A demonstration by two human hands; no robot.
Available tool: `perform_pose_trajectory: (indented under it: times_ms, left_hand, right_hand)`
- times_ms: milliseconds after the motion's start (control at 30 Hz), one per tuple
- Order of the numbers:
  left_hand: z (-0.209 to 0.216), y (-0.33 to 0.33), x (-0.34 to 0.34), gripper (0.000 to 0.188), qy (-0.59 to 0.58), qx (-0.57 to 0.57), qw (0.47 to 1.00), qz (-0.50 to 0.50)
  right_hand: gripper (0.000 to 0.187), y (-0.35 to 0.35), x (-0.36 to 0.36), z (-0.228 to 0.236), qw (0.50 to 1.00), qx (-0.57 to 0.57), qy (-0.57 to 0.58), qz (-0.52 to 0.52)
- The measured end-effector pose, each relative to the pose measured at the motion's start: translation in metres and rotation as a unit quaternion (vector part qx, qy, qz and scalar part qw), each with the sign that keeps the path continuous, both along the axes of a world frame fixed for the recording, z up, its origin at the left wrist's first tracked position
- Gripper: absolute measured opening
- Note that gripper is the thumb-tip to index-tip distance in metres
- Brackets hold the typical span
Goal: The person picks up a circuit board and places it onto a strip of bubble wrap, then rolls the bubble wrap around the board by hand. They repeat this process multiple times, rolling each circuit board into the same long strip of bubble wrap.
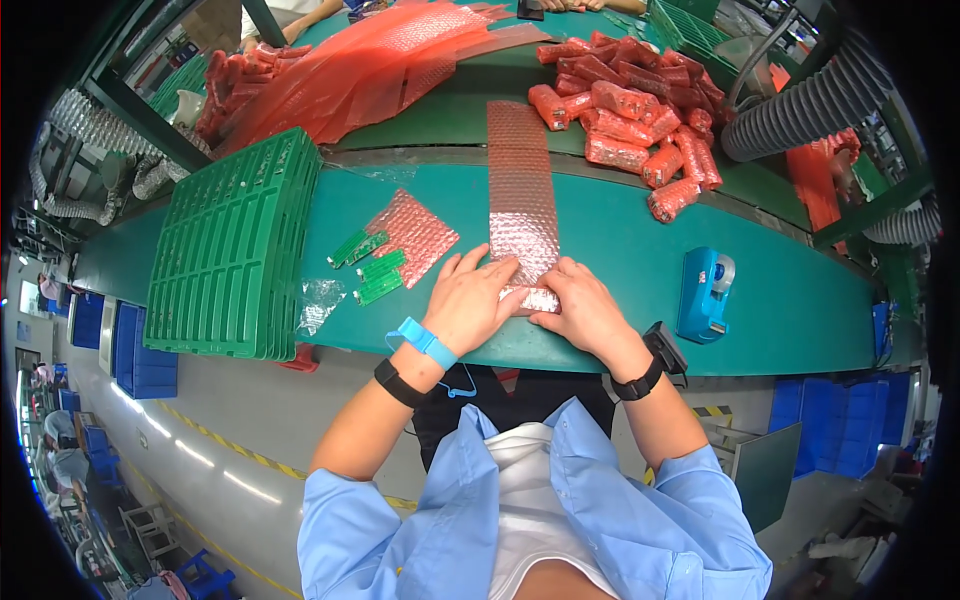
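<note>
A long strip of reddish bubble wrap [522, 190] runs away from me across the green table, and its near end is folded over into a short roll. My left hand [472, 300] presses the left end of that roll, thumb along it and fingers bent over it. At the right end, my right hand [588, 308] grips it between thumb and fingers. Whatever may lie inside the roll is hidden. To the left of my left hand, several small green circuit boards [380, 278] lie partly on a square piece of bubble wrap [425, 228].
Stacked green plastic trays [225, 245] stand at the left. A blue tape dispenser [704, 295] sits right of my right hand. Farther back are a heap of red bubble-wrapped rolls [625, 120] and loose red sheets [385, 75]. Another person's arm [312, 20] shows across the table.
</note>
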State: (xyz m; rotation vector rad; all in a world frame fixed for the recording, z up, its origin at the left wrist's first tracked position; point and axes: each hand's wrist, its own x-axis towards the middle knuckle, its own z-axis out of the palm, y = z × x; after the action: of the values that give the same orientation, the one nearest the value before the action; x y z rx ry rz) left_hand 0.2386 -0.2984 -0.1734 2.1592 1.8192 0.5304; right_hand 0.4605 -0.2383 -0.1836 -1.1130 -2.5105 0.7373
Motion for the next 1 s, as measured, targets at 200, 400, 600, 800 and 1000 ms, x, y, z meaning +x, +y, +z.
perform_pose_trajectory:
  times_ms: [200, 400, 600, 800, 1000]
  left_hand:
    - [-0.002, -0.008, 0.0, 0.059, 0.002, 0.002, 1.0, 0.005]
    - [-0.017, -0.016, -0.018, 0.059, 0.029, 0.011, 0.999, -0.027]
    - [-0.023, -0.032, -0.035, 0.056, 0.02, 0.02, 0.999, -0.03]
    - [-0.001, -0.043, -0.049, 0.046, -0.07, 0.006, 0.997, -0.045]
    - [0.048, -0.057, -0.122, 0.032, 0.061, 0.047, 0.983, 0.165]
  right_hand:
    - [0.043, 0.002, 0.001, 0.003, 1.0, -0.009, -0.009, 0.025]
    - [0.044, 0.007, -0.009, 0.006, 0.998, -0.019, -0.03, 0.056]
    - [0.044, -0.023, -0.025, 0.013, 0.999, 0.02, -0.02, 0.022]
    - [0.045, -0.034, -0.032, 0.014, 1.0, 0.006, 0.003, 0.006]
    - [0.045, -0.019, -0.013, 0.017, 1.0, -0.006, 0.009, -0.003]
